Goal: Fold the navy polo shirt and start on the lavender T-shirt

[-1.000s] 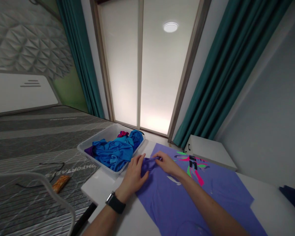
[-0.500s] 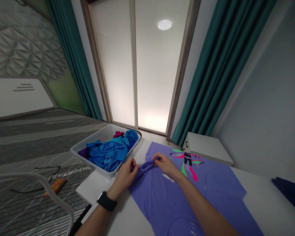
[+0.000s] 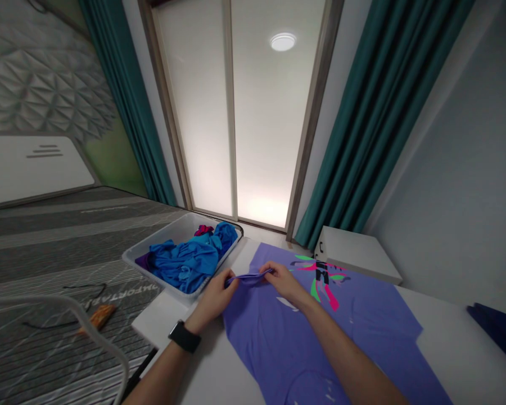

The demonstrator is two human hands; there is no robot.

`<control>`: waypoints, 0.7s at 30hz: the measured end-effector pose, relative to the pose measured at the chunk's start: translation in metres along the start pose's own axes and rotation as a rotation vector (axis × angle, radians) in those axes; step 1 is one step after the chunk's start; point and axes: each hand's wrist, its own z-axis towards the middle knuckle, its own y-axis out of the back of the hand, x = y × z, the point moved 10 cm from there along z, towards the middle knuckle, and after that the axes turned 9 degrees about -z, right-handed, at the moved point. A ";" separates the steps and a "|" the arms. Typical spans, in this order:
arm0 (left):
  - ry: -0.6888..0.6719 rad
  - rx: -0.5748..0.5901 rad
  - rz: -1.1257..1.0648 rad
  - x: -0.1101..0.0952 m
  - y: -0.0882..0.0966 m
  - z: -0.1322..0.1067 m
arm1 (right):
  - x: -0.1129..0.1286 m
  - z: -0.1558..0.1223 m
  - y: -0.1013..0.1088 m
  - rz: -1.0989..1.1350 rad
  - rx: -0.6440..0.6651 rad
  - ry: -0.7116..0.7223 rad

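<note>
A purple T-shirt (image 3: 362, 315) with a pink, green and black print lies spread over the white table (image 3: 211, 371). At its left edge, my left hand (image 3: 217, 295) is closed on the fabric, a dark watch on that wrist. My right hand (image 3: 280, 281) pinches the same edge a little farther right, so a raised fold of cloth runs between both hands. The shirt's near part runs out of view at the bottom, and my right forearm covers some of it.
A clear plastic bin (image 3: 139, 260) with crumpled blue clothes (image 3: 189, 261) stands left of the shirt. Dark blue cloth (image 3: 497, 332) lies at the far right. Beyond the table is a white cabinet (image 3: 358, 250). A grey curved tube (image 3: 88, 332) crosses the lower left.
My left hand has closed on the shirt's edge, and the cloth between my hands is now pulled into a straighter, lifted fold. My right hand has barely moved.
</note>
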 end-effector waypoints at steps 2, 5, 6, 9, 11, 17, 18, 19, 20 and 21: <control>-0.006 -0.016 -0.054 -0.007 0.005 0.001 | -0.002 0.000 0.001 0.030 -0.014 -0.011; -0.038 0.074 -0.184 -0.030 0.001 -0.002 | -0.003 -0.003 0.001 0.101 -0.017 -0.052; -0.046 0.145 -0.257 -0.039 -0.006 -0.003 | -0.004 -0.004 0.001 0.126 -0.014 -0.079; -0.058 0.360 -0.460 -0.060 -0.029 -0.005 | -0.011 -0.007 0.003 0.181 -0.019 -0.177; -0.115 0.341 -0.455 -0.062 -0.032 0.004 | -0.016 -0.008 0.007 0.212 -0.053 -0.225; -0.321 0.111 -0.013 -0.026 -0.036 0.050 | -0.035 -0.009 0.009 0.268 -0.060 -0.332; -0.324 0.121 0.017 -0.020 -0.040 0.054 | -0.035 -0.010 0.009 0.234 -0.054 -0.332; -0.319 0.136 0.035 -0.015 -0.044 0.058 | -0.035 -0.010 0.008 0.187 -0.036 -0.328; -0.307 0.153 0.043 -0.010 -0.048 0.060 | -0.034 -0.011 0.005 0.131 -0.002 -0.322; -0.291 0.169 0.042 -0.006 -0.051 0.061 | -0.032 -0.012 0.002 0.073 0.041 -0.313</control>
